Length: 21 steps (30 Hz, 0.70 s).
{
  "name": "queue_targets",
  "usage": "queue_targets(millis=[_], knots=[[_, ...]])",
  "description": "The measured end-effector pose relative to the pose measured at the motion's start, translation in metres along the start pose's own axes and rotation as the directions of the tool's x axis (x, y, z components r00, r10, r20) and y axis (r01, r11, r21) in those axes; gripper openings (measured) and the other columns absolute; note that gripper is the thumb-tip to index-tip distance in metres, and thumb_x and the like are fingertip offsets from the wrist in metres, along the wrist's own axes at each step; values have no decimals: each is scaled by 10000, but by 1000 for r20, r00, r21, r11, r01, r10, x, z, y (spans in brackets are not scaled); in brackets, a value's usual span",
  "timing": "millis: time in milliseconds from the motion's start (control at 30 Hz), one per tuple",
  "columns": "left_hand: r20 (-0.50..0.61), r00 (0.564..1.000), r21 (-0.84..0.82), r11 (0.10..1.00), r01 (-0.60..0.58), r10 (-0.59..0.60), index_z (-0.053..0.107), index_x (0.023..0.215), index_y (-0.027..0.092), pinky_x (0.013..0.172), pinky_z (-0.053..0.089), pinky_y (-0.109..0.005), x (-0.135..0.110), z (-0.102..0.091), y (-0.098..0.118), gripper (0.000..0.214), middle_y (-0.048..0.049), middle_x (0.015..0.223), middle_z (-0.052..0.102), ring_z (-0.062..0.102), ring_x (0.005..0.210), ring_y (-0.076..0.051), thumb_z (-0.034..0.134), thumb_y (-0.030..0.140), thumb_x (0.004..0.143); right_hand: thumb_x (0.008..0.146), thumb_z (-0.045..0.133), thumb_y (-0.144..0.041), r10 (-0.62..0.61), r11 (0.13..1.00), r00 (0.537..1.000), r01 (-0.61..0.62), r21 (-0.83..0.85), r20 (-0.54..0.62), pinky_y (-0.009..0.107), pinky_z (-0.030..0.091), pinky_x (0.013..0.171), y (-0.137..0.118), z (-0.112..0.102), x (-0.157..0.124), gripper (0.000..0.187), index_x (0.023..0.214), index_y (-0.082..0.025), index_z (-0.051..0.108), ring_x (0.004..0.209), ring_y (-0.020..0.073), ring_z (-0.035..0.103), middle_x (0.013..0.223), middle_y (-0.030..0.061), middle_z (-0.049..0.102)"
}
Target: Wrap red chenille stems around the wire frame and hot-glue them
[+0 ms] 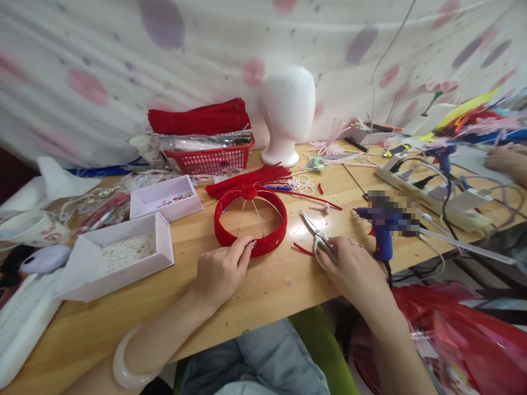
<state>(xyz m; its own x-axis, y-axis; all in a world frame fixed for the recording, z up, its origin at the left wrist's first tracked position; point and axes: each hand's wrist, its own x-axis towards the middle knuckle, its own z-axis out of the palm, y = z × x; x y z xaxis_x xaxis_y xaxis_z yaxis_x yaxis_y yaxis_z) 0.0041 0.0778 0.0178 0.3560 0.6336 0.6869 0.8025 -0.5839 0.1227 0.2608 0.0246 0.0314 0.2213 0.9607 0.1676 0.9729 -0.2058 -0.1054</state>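
A red fuzzy band bent into a ring (274,241), with thin wires spanning its inside, lies on the wooden table in front of me. My left hand (226,269) pinches the near edge of this ring between thumb and fingers. Over to the right, my right hand (349,266) is closed around the handles of a pair of scissors (313,229), whose blades point away to the upper left. A short red strip (303,249) lies beside the scissors. Behind the ring is a bundle of red fuzzy strips (251,180).
A white foam head (288,109) stands at the back beside a red basket (209,159). On the left are white boxes of beads (119,269) and gems (164,206). A blue glue gun (382,238) and a power strip (432,200) occupy the right, near another person's hand (508,162).
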Motion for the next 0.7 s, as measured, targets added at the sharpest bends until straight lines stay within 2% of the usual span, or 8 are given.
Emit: queue_targets(millis=[100,267,433,500,567,600,633,700], knots=[[-5,1000,0,1000,-9,9,764,953,220,433,344,-239,0,0,-2,346,24,568,728,625,421,-108,441,314,1030,904,527,-296,-25,1000,996,25,6,88,327,375,686,8,-5,12,133,868,-181,582,813,275,638,810,120,666],[26,1000,-9,1000,3,-3,765,981,242,443,357,-236,-3,1,-5,331,17,599,744,645,458,-117,448,327,1019,761,654,-280,30,997,979,-43,61,204,308,354,637,17,-16,28,125,731,-189,575,742,248,604,743,101,647],[63,997,-15,999,37,-36,775,971,244,426,320,-249,-3,3,-6,351,-1,555,718,627,444,-140,443,350,1014,755,632,-292,50,986,978,-80,144,202,291,288,543,22,-23,33,197,593,-206,559,577,177,526,594,36,584],[105,992,-23,997,74,-71,774,983,244,434,322,-251,-2,3,-6,358,-11,578,726,638,468,-155,439,367,1012,784,617,-343,38,973,979,-81,216,198,283,306,519,28,-31,30,218,621,-204,578,544,163,522,580,29,590],[163,980,-38,992,122,-114,769,1001,242,452,343,-250,-1,4,-5,361,-24,626,744,656,507,-166,435,381,1008,832,578,-423,2,950,982,-60,306,187,275,376,526,35,-42,23,251,717,-201,596,572,165,572,643,43,644],[183,975,-45,989,140,-130,766,1008,241,464,355,-250,-1,4,-4,358,-28,647,751,664,526,-170,439,385,1006,846,569,-467,-11,913,984,-62,403,175,277,422,550,37,-47,19,276,780,-200,596,605,170,603,694,53,670],[194,971,-52,987,152,-139,762,1015,241,478,368,-250,0,5,-4,348,-30,667,757,674,545,-174,446,385,1002,843,585,-509,-11,839,986,-81,539,166,284,462,582,38,-50,14,307,833,-202,586,633,175,624,734,58,682],[196,969,-61,985,164,-149,755,1024,240,506,390,-252,1,6,-4,320,-32,705,769,693,585,-183,467,375,995,780,663,-607,3,577,986,-139,805,168,299,501,608,33,-52,3,415,882,-222,549,624,170,619,726,32,655]])
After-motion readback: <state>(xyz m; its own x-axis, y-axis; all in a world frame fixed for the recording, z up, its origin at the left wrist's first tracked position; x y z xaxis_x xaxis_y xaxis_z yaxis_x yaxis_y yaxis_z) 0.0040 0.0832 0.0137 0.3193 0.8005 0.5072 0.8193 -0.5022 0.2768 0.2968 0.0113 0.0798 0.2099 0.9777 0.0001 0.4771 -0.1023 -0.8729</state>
